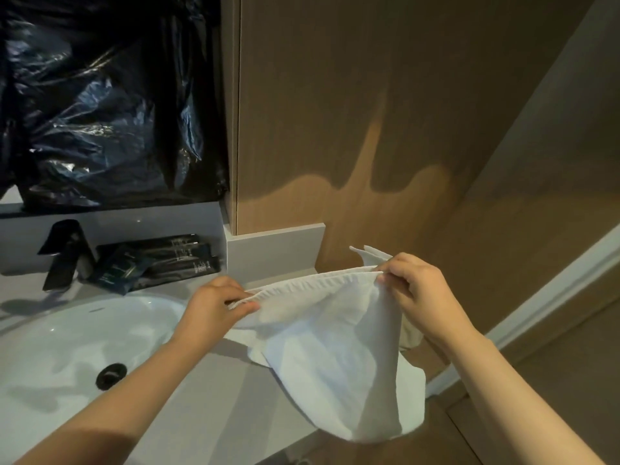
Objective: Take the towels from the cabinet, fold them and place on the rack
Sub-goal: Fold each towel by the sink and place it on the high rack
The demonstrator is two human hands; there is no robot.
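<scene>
Head view shows you pinching the top hem of the white terry-cloth towel (322, 337) with your left hand (214, 305) and right hand (414, 292), stretched level over the grey counter (214, 394) at its right edge so the doubled cloth hangs straight for folding.

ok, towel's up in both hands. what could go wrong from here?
1. The left hand and right hand pinch only the top hem of the white towel; a slip would likely skew the fold.
2. Its bunched lower part lies on the countertop beside the sink basin and might drag in.
3. The tail hangs past the counter edge; it could slide off.
</scene>
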